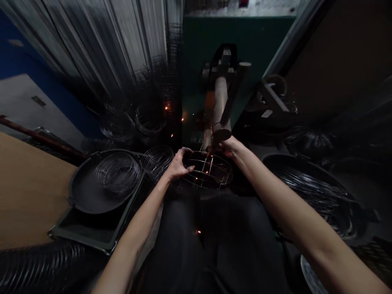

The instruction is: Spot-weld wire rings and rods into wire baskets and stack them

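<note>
A round wire frame [211, 170] of thin metal rings and crossbars is held low in front of me, beneath the arm of a spot welder [222, 106]. My left hand [180, 164] grips its left rim, thumb on the near side and fingers on the far side. At the far right edge of the frame, close to the welder's tip, is my right hand [229, 146]; its fingers are partly hidden behind the machine. Orange sparks scatter around the frame and to its left.
On the left, a black round basin [82, 192] carries wire rings [118, 172], with more rings [157, 161] beside it. A basin [346, 200] on the right contains bent wire pieces [312, 188]. Stacked rings [150, 118] stand by the corrugated wall [128, 36].
</note>
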